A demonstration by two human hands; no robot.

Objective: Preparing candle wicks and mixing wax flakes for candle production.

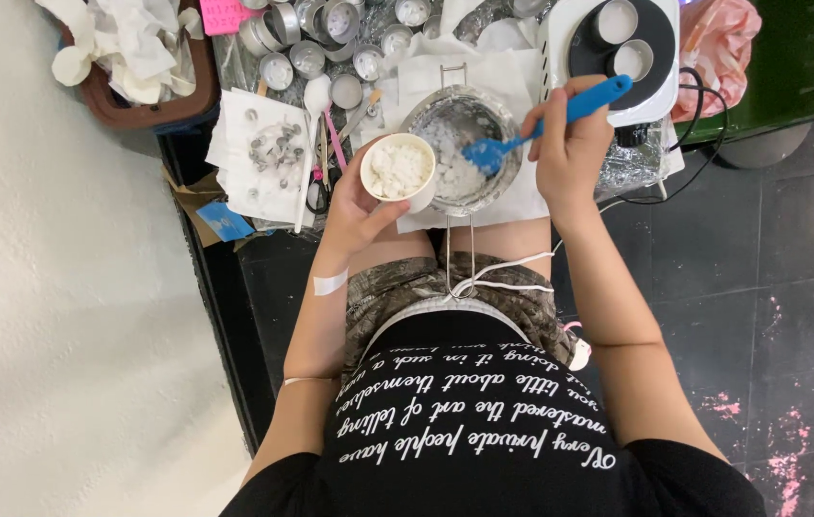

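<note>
the left hand (pixel 354 206) is wrapped around a small white cup (pixel 399 170), fingers curled about its side, holding it upright just beside the rim of a metal pot (pixel 426 115) and touching or nearly touching it. the cup is full of white crumbly flakes. the right hand (pixel 568 144) is closed in a fist-like grip on the handle of a blue spatula (pixel 541 120), whose blade dips into the pot among more white flakes. the pot sits on white paper (pixel 512 81) at the edge of a low table, its wire handle hanging down toward the person's lap. behind it stands a white and black electric hotplate (pixel 656 43) with two small tins on top. to the left lie a cluster of empty metal tealight cups (pixel 306 43), a white plastic spoon (pixel 316 96) and a paper towel (pixel 235 158) with small metal wick tabs on it.
</note>
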